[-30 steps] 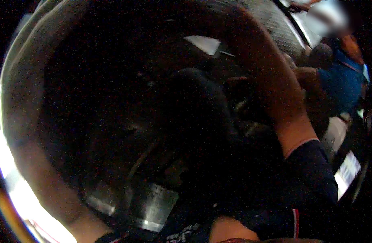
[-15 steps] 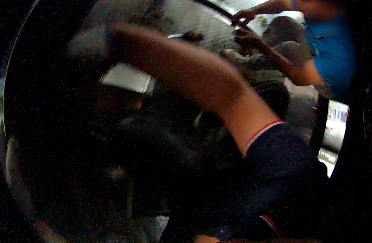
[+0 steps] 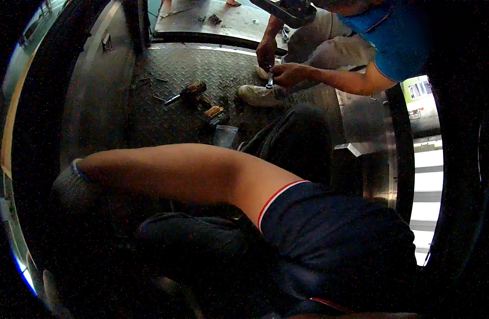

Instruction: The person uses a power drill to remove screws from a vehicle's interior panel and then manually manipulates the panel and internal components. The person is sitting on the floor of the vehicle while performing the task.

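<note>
My right arm, in a navy sleeve with red and white trim, reaches across to the left. On its end is my right hand [image 3: 73,185] in a grey knitted glove, beside the dark left side of the space. The fingers run into deep shadow, so what they touch or hold is hidden. My left hand does not show; the lower left is nearly black, with only faint pale shapes I cannot make out. Below the forearm are my dark-trousered legs [image 3: 196,234]. Beyond it, a yellow-and-black cordless drill [image 3: 190,93] lies on the tread-plate floor [image 3: 175,66].
Across from me a co-worker in a blue shirt [image 3: 401,45] holds a shiny metal wrench [image 3: 270,81] in both hands. Another yellow-and-black tool [image 3: 215,113] and a clear plastic bag [image 3: 226,136] lie on the floor. A metal wall panel [image 3: 98,80] stands at left.
The view has swung and sharpened, so the floor tools and bag now show clearly. My right arm appears lower and more level, its gloved hand farther left and down. The co-worker appears farther left.
</note>
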A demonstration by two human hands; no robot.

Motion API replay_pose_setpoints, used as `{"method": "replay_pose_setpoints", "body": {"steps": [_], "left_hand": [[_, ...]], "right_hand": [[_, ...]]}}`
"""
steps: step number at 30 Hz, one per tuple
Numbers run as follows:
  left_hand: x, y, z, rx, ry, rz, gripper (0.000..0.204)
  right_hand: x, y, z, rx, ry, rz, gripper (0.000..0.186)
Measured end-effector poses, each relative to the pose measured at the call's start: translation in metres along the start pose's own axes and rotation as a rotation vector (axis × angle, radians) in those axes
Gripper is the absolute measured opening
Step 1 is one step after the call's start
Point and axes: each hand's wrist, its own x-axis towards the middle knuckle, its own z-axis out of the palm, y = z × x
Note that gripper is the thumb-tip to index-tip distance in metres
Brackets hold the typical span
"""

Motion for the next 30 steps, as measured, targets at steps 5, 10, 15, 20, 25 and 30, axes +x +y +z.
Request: {"method": "replay_pose_setpoints", "body": {"steps": [5, 10, 15, 20, 25, 30], "left_hand": [[-0.028, 0.021, -0.024, -0.016, -0.031, -0.006, 0.058], [-0.020, 0.016, -0.016, -0.074, 0.033, -0.150, 0.056], [-0.062, 0.009, -0.048, -0.123, 0.003, -0.097, 0.058], [-0.042, 0.034, -0.020, -0.025, 0.054, -0.131, 0.058], [-0.039, 0.028, -0.020, 0.002, 0.053, -0.121, 0.058], [-0.034, 0.031, -0.018, -0.076, 0.003, -0.152, 0.057]], "right_hand": [[0.016, -0.032, 0.016, 0.280, 0.103, -0.023, 0.042], [-0.058, -0.049, 0.060, 1.250, 0.339, 0.041, 0.044], [-0.017, -0.137, 0.177, 1.012, 0.984, -0.031, 0.063], [-0.053, -0.088, 0.149, 1.076, 0.741, -0.179, 0.060], [-0.081, -0.063, 0.059, 0.929, 0.257, 0.083, 0.047], [-0.034, 0.016, 0.069, 0.683, 0.336, -0.123, 0.032]]}}
